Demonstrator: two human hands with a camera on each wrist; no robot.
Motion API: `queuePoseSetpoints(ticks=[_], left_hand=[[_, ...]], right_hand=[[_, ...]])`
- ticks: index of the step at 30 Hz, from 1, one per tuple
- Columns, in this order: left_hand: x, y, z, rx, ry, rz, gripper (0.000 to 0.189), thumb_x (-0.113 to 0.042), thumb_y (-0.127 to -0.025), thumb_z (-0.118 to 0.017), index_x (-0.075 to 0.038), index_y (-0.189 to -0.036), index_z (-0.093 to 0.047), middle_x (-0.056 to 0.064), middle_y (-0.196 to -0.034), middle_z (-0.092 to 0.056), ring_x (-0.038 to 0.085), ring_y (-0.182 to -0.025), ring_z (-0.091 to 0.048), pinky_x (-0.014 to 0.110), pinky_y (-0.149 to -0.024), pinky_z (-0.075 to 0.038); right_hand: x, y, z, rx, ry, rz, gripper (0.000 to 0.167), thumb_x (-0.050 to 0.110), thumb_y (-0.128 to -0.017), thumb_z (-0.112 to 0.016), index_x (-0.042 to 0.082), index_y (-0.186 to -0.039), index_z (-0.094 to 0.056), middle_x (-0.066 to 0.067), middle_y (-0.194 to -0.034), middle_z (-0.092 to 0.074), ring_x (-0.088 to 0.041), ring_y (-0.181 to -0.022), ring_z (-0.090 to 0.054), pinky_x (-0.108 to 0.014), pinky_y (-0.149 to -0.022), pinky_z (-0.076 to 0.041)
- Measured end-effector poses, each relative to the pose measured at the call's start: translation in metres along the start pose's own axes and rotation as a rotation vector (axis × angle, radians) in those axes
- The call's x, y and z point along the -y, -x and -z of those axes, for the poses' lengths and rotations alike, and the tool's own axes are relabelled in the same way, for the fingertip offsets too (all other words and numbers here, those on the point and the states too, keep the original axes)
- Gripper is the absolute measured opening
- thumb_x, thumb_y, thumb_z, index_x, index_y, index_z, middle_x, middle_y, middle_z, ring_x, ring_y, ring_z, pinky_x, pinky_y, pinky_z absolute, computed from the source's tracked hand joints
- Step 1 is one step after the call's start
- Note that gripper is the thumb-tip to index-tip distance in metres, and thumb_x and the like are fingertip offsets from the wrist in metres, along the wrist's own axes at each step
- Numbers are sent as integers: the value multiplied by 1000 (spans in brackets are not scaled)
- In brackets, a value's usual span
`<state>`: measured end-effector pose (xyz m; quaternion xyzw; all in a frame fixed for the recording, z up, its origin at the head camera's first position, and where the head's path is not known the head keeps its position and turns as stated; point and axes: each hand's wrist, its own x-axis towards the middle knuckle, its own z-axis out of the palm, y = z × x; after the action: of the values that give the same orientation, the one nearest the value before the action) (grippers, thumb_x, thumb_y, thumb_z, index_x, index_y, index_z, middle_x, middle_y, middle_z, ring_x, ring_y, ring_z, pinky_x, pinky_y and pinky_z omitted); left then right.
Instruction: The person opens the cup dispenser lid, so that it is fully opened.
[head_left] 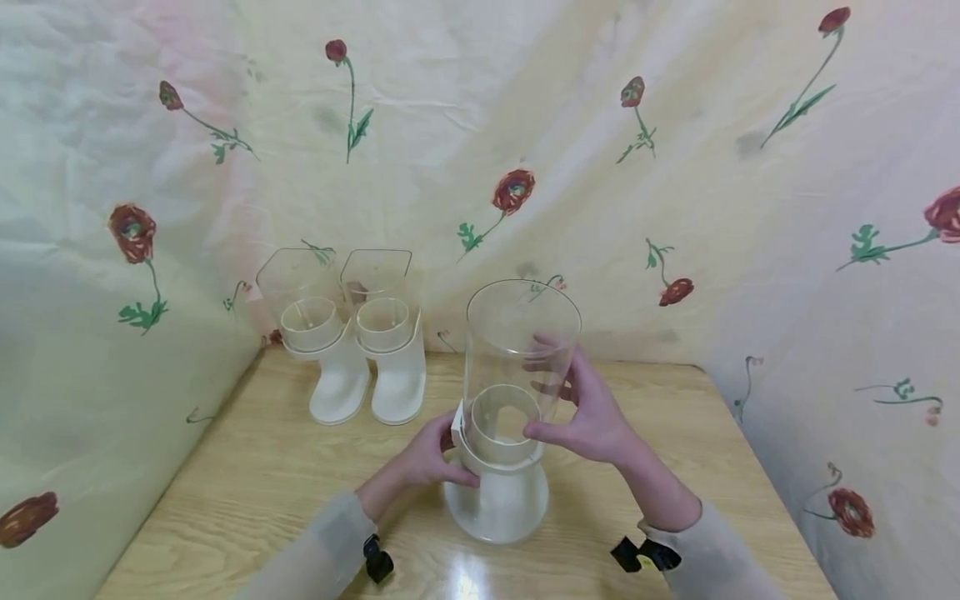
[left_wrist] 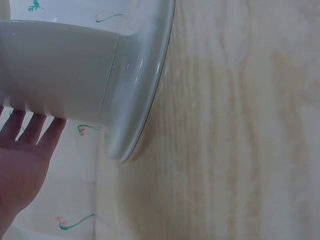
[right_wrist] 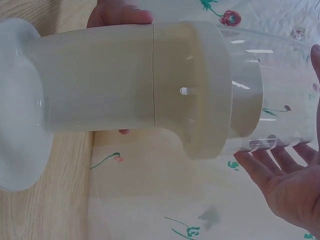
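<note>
In the head view, a white pedestal stand rises from the table, with a clear cylinder upright in its round collar. Inside the cylinder's lower end shows a short white ring. My left hand grips the stand just under the collar; in the left wrist view its fingers go behind the white column. On the cylinder's right side, my right hand holds the clear wall, thumb in front and fingers behind. The right wrist view shows the cylinder seated in the collar.
Two similar white stands with clear, angular containers stand side by side at the back left. The wooden table meets a flowered cloth at the back and sides.
</note>
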<state>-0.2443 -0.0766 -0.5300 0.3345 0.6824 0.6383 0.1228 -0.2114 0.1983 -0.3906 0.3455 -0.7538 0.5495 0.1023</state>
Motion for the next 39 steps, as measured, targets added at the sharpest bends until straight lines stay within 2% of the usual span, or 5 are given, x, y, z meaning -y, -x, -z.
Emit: queuePoseSetpoints(ticks=[7, 16, 24, 32, 39], left_hand=[[2, 8, -5, -62, -21, -30, 99, -29, -71, -101, -5, -154, -51, 20, -146, -63, 9, -128, -63, 25, -114, -52], [1, 2, -8, -47, -5, -79, 103, -36, -71, -101, -6, -154, -48, 23, -146, -60, 10, -128, -61, 26, -115, -50], [4, 5, -11, -69, -29, -111, 108, -43, -70, -100, -7, -156, -46, 30, -149, -56, 15, -134, -60, 28, -120, -44], [-3, 4, -10, -94, -86, -95, 106, -16, -62, -103, -9, -152, -48, 25, -145, -61, 19, -130, -62, 30, -117, -47], [-2, 1, -14, -106, -102, -72, 101, -8, -59, -101, -11, -147, -52, 25, -142, -64, 18, -127, -64, 29, -115, -51]], right_hand=[[-5, 4, -5, 3, -1, 19, 114, 39, -74, -99, 11, -164, -34, -20, -159, -47, -20, -139, -55, -41, -108, -61], [-1, 3, -7, -1, 69, 8, 116, 15, -70, -99, 14, -164, -31, -18, -151, -54, -42, -133, -60, -61, -101, -62], [15, -15, 14, 38, 113, 71, 130, 69, -72, -89, 15, -167, -19, -16, -164, -43, -47, -141, -52, -69, -108, -54], [64, -59, 27, 63, 226, 132, 118, 32, -68, -102, 19, -163, -33, -9, -167, -43, -39, -142, -56, -63, -104, -59], [73, -62, 27, 111, 173, 60, 98, 4, -68, -100, 16, -152, -52, -4, -156, -56, -24, -129, -69, -52, -99, -65]])
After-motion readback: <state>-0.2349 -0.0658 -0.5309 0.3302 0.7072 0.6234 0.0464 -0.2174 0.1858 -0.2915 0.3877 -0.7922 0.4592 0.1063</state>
